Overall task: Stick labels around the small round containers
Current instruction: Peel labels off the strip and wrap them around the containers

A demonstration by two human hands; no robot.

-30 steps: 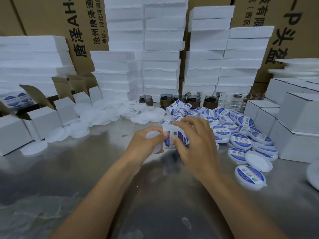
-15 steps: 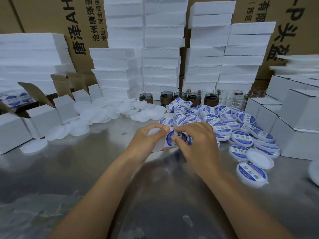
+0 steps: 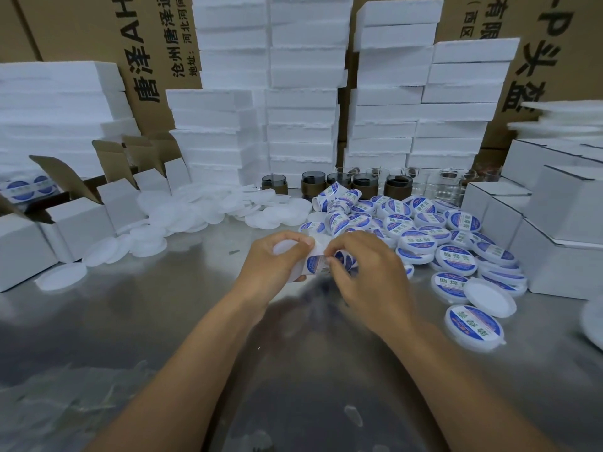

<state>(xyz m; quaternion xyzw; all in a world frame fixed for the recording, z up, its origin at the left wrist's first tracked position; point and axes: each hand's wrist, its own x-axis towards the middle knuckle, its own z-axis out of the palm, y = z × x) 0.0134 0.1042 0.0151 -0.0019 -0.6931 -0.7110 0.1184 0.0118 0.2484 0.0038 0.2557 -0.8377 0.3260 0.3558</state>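
Left hand (image 3: pixel 270 269) grips a white round container (image 3: pixel 284 248), contents hidden, while right hand (image 3: pixel 372 275) pinches a blue-and-white label (image 3: pixel 315 265) against its side; both grips unchanged from a second earlier.

"唐泽AH" on cardboard carton (image 3: pixel 85 37)

Left hand (image 3: pixel 277 261) and right hand (image 3: pixel 370 272) meet, fingers (image 3: pixel 287 239) curled (forearms converging).

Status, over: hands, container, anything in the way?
Left hand grips the small container. Right hand pinches the label at its side. Labelled containers piled close on the right, not blocking.
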